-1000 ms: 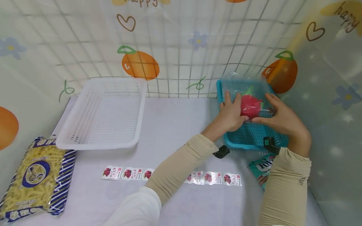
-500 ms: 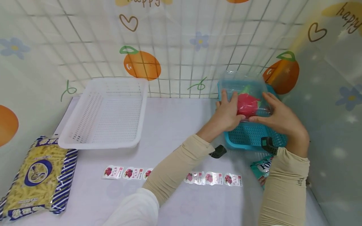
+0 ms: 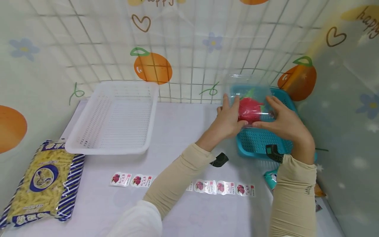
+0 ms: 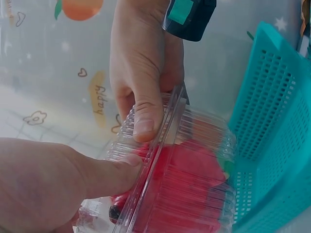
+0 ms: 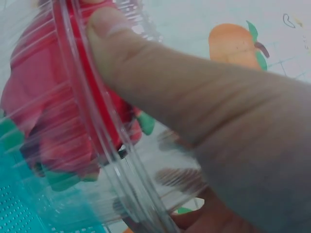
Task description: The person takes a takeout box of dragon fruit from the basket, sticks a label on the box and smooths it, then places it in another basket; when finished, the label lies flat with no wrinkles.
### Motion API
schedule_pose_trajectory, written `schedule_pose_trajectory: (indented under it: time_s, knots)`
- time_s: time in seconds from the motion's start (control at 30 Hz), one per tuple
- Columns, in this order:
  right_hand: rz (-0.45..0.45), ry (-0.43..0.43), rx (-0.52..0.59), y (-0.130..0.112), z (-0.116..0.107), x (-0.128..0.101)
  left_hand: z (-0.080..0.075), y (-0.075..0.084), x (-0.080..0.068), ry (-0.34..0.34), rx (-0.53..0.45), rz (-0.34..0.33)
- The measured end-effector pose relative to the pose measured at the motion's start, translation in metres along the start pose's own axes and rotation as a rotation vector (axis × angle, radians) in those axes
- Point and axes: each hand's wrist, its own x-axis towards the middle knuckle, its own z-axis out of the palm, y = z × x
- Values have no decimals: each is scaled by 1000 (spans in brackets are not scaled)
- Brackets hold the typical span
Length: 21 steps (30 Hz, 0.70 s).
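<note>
In the head view, the left hand and right hand hold a clear box from both sides, fingers apart and bent a little round it. A red fruit sits inside. The box is over the blue basket. A white basket, a pasta bag and stickers are to its left.

In the left wrist view, both thumbs press the box's edge. I can't tell if it touches the basket.

In the right wrist view, fingers show through the plastic.
</note>
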Motion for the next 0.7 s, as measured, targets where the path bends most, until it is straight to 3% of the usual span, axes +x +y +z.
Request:
schedule_pose_trajectory:
  time_s: [0.7]
  knots:
    - [-30,42,22,-35,21,11,-23,-30,-14,16,-32,1]
